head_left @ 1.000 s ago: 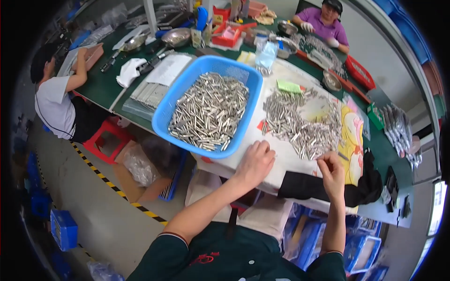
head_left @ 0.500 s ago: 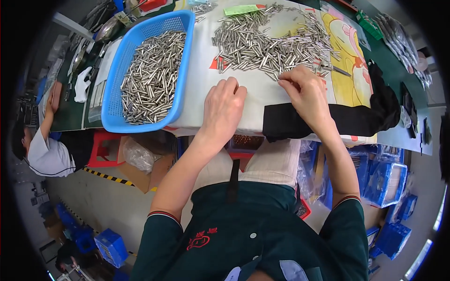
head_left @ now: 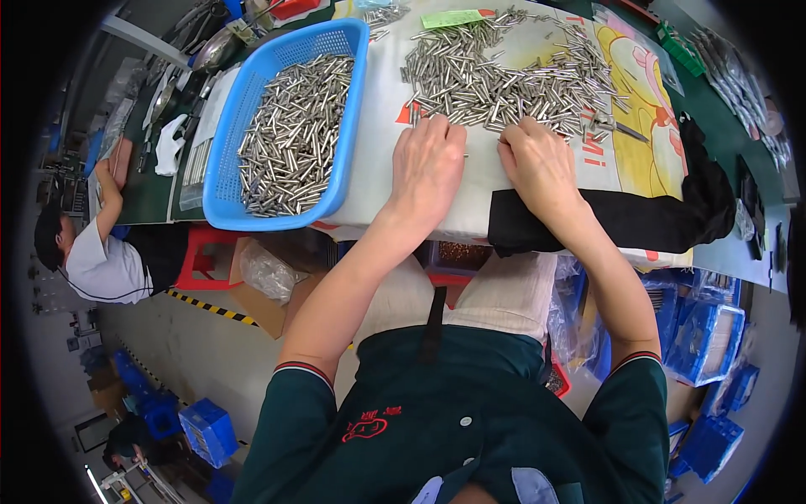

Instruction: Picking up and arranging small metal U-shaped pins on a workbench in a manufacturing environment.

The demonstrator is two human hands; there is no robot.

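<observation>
A loose heap of short metal pins lies on the cloth-covered table. My left hand is closed at the heap's near left edge, fingers curled down. A small pin end juts out beside its thumb side. My right hand is closed too, thumb and fingers pinched together at the near edge of the heap; what they hold is hidden. To the left stands a blue perforated basket full of similar pins.
A black cloth lies under my right wrist along the table's front edge. Right of the heap is a dark-tipped tool. A green paper slip lies at the back. Another person sits at far left.
My left hand has moved forward to the heap's edge, and its fingers now curl downward. My right hand stays near the heap, its fingers turned further down. The whole view has shifted slightly.
</observation>
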